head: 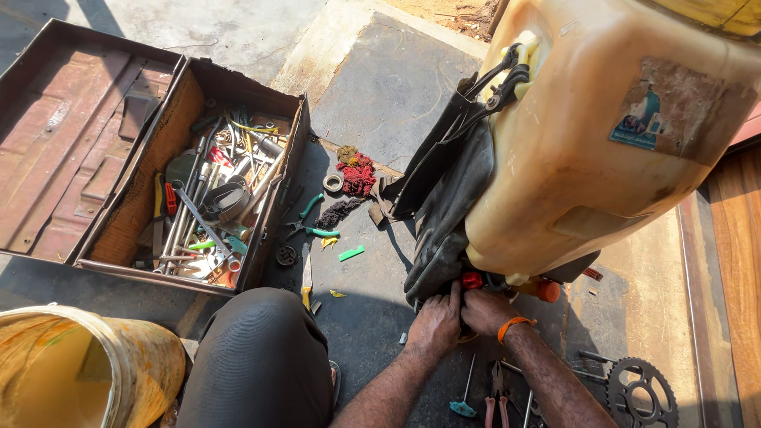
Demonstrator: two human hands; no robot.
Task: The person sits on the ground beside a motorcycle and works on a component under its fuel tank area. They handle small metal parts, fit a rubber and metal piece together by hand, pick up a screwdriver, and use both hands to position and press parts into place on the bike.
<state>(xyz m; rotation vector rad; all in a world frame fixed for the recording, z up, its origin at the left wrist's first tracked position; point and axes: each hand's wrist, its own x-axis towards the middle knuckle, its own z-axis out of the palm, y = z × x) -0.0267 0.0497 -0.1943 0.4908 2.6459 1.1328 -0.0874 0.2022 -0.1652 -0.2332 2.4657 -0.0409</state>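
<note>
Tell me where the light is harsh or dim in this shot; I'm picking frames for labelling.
Head view: hard sun bleaches the yellow tank and the concrete; the person's own shadow darkens the ground by the knee; left hand and right hand sit in shade under the tank, yet stay sharp; the toolbox is evenly lit.

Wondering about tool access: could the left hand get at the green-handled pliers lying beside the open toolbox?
Probably yes. The left hand is at the sprayer tank's base, and only bare ground separates it from the pliers.
</note>
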